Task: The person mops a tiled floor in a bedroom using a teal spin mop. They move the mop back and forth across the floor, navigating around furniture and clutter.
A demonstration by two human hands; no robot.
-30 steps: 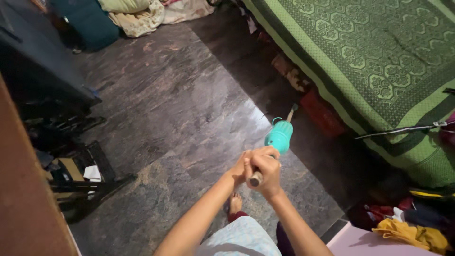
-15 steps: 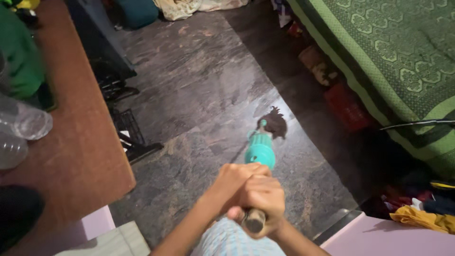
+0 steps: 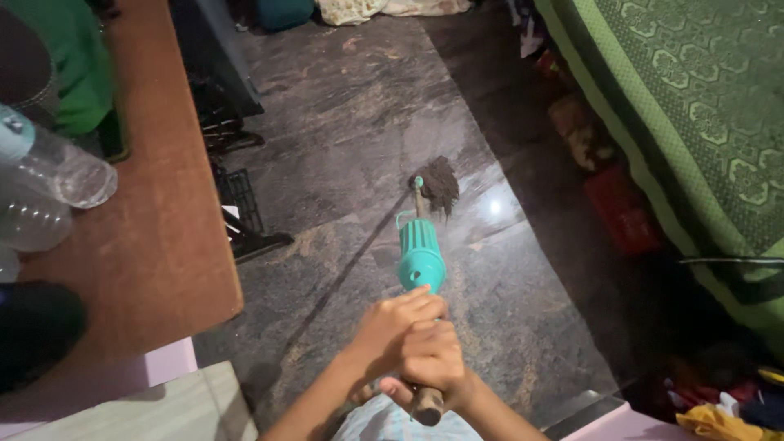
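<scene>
Teal-collared mop pointing away, head on floor, both hands gripping handle

Glossy, polished stone floor, mottled grey with a bright glare spot; matt teal plastic wringer sleeve, ribbed along its body; shaggy dark string mop head; worn wooden-looking handle end; smooth matt brown wooden tabletop; clear shiny plastic bottles; woven green patterned cloth bedspread, soft and matt.
</scene>
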